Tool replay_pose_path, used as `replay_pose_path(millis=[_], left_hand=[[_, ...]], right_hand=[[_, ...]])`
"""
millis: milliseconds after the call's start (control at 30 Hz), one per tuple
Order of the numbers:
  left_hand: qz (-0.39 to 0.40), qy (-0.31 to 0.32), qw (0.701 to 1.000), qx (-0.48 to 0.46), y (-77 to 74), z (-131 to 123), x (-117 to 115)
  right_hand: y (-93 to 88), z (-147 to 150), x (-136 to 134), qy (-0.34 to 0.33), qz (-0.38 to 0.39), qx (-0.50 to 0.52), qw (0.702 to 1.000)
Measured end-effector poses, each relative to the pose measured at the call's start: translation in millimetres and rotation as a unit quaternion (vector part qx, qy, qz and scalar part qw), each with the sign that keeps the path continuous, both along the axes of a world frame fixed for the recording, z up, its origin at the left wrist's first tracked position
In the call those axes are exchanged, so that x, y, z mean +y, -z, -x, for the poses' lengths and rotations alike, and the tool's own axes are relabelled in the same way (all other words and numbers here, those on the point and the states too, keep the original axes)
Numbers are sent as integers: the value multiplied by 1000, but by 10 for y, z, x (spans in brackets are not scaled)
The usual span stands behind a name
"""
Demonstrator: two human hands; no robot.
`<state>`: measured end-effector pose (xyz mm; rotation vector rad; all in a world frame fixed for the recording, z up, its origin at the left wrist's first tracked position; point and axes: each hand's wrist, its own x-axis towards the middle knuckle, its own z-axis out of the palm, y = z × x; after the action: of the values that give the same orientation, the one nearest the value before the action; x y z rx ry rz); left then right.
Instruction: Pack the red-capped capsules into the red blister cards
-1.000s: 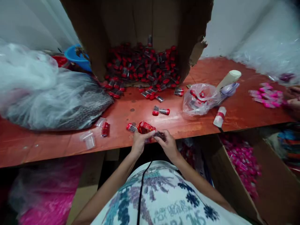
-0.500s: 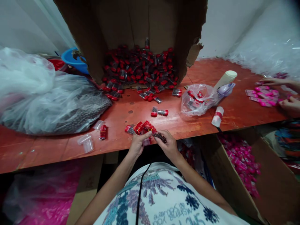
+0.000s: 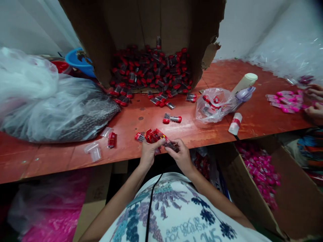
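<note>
At the table's front edge, my left hand [image 3: 149, 153] is closed on red printed wrappers [image 3: 154, 135], its thumb laid across them. My right hand [image 3: 182, 154] pinches a small clear tube of dark beads [image 3: 171, 145] up against the wrappers; the fingers cover part of it. Beside the left fingertips lies a red-capped bead tube [image 3: 139, 136]. Two more capped tubes [image 3: 175, 119] lie together farther up the table. To the left are a red wrapped roll [image 3: 111, 139] and empty clear tubes [image 3: 95, 153].
A torn cardboard box [image 3: 207, 55] stands behind, heaped with red-capped tubes. Left sits a plastic bag of dark beads [image 3: 83, 111]; right, a small clear bag [image 3: 213, 106] of red pieces. Another person's hands [image 3: 314, 101] handle pink tubes [image 3: 286, 101]. Below is a box [image 3: 297, 188] of pink pieces.
The red wrappers have shifted and crumpled in my left hand, with a yellow spot now showing by the thumb. My hands stay close together. The other person's hands have moved slightly right.
</note>
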<state>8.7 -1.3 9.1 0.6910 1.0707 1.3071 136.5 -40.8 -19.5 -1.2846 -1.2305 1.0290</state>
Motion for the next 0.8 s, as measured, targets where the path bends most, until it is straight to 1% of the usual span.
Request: replay_pose_path(millis=[67, 133, 167, 233, 300, 333, 400, 467, 533, 600, 700, 800], left_hand=[[-4, -10, 1000, 9, 8, 1, -3], [-3, -10, 1000, 10, 28, 11, -4], [-3, -5, 1000, 8, 38, 20, -5], [-6, 11, 1000, 4, 50, 39, -10], [-10, 29, 1000, -2, 46, 55, -20], [-9, 37, 999, -7, 39, 58, -27], [-3, 48, 999, -18, 22, 54, -41], [2, 39, 999, -24, 7, 35, -51], [2, 18, 1000, -15, 1, 13, -51], [3, 10, 1000, 5, 1, -2, -38], [9, 24, 999, 32, 11, 8, -1], [9, 32, 998, 52, 26, 35, 30]], right_hand=[[-9, -8, -4, 2, -38, -46, 998], [-27, -19, 4, 2, -46, -44, 998], [-37, -24, 13, 0, -32, -23, 999], [-54, -36, 36, -11, 26, 53, 998], [-64, -46, 57, -28, 89, 134, 987], [-65, -49, 63, -35, 110, 163, 980], [-56, -46, 65, -40, 124, 188, 974], [-28, -29, 56, -23, 102, 166, 981], [16, -3, 43, 9, 57, 101, 993], [62, 22, 34, 32, 22, 45, 998], [94, 32, 32, 16, 18, 39, 999], [62, 14, 44, -2, 17, 20, 1000]])
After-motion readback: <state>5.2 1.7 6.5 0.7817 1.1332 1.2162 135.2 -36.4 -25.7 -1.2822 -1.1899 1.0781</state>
